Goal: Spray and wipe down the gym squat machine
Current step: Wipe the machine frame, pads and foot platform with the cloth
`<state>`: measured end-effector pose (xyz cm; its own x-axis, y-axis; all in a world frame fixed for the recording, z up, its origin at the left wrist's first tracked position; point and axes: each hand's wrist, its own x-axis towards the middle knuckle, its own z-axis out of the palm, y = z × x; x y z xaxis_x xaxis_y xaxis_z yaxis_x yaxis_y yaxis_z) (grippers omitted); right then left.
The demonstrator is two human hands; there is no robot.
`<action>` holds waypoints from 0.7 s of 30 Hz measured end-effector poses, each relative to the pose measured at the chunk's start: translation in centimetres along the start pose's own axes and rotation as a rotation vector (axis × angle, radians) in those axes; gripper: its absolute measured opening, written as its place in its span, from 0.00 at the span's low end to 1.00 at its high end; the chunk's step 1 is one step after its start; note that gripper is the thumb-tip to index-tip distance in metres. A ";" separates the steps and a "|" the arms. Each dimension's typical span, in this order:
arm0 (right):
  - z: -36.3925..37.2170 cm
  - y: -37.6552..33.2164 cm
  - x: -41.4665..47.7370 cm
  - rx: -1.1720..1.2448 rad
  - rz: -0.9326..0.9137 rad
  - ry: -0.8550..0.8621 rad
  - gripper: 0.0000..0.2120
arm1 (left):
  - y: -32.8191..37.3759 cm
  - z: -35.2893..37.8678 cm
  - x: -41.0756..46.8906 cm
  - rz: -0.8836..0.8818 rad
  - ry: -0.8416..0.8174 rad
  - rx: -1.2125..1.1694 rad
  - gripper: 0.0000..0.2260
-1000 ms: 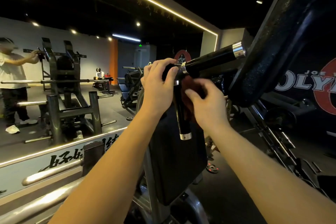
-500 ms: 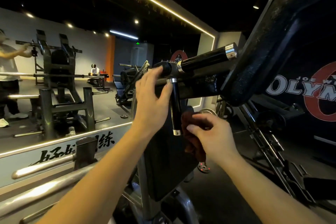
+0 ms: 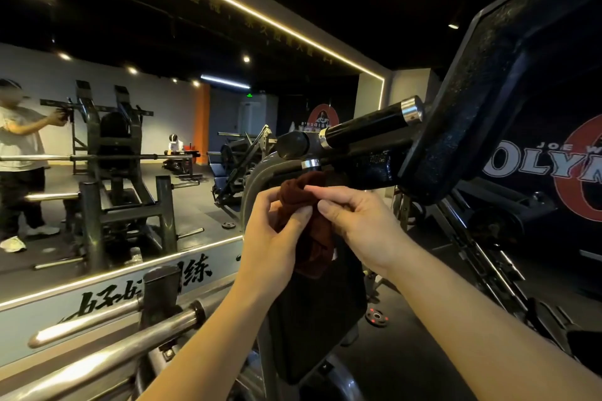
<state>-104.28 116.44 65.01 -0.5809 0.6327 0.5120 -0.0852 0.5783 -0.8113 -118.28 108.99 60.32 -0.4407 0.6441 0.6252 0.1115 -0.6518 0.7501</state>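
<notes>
At the far left a person in a white shirt stands with arms raised at a dark steel rack. Nearer, along the bottom left, two chrome bars run slantwise in front of a low wall with black brush lettering. In the middle, both forearms reach up from the bottom edge. The left hand pinches the left side of a dark red-brown cloth with thumb and fingertips. Just beside it, the right hand pinches the cloth's upper fold between thumb and forefinger, its other fingers curled under. The cloth hangs bunched between the two hands, just below a chrome collar on the squat machine; whether it wraps the bar under that collar cannot be told. Behind and below the cloth stands the machine's black pad. Above the hands a black handle with chrome rings at both ends slants up to the right into the machine's heavy black frame. A small weight plate lies on the floor right of the pad, and on the far right wall a red and white logo shows the letters OLY.
</notes>
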 end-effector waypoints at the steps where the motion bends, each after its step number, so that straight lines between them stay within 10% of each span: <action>1: 0.0 -0.1 0.0 -0.042 -0.019 0.022 0.16 | 0.0 0.0 0.4 0.024 0.039 0.002 0.10; 5: -1.2 0.8 0.5 -0.304 -0.013 0.262 0.15 | -0.7 -0.1 3.6 0.061 0.247 0.005 0.08; 11: -1.0 2.9 0.3 -0.275 0.179 0.152 0.14 | -3.3 2.8 4.7 0.183 0.181 0.287 0.09; 21: -1.3 3.9 0.6 -0.346 0.159 0.121 0.28 | -6.1 -0.7 0.6 -0.070 -0.207 0.355 0.07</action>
<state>-103.89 119.78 62.55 -0.4637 0.7724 0.4342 0.2874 0.5946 -0.7509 -119.79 113.05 55.99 -0.2737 0.7727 0.5727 0.4037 -0.4482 0.7976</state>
